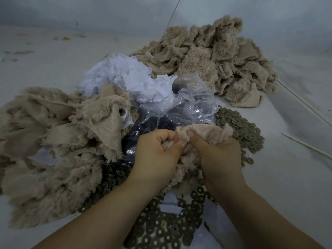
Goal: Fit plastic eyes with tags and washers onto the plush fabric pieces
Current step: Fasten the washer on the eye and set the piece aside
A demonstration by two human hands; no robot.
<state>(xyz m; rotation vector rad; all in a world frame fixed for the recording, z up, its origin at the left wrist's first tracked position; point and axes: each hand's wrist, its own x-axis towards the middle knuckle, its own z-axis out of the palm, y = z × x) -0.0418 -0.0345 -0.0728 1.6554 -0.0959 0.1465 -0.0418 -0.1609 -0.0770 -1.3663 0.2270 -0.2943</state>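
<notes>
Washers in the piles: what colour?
Dull olive-grey washers, each with a centre hole; seen in the head view.

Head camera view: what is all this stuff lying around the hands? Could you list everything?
held plush piece: one, beige, gripped between both hands
left plush pile: many pieces, beige, left of the hands
far plush pile: many pieces, beige, back right
tags: a heap, white, centre back
plastic bag: one, clear, dark small parts inside, behind the hands
washers: many, olive-grey rings, under the forearms and right of the bag
thin sticks: at least two, white, right edge
left hand: grips the fabric
right hand: grips the fabric
</notes>
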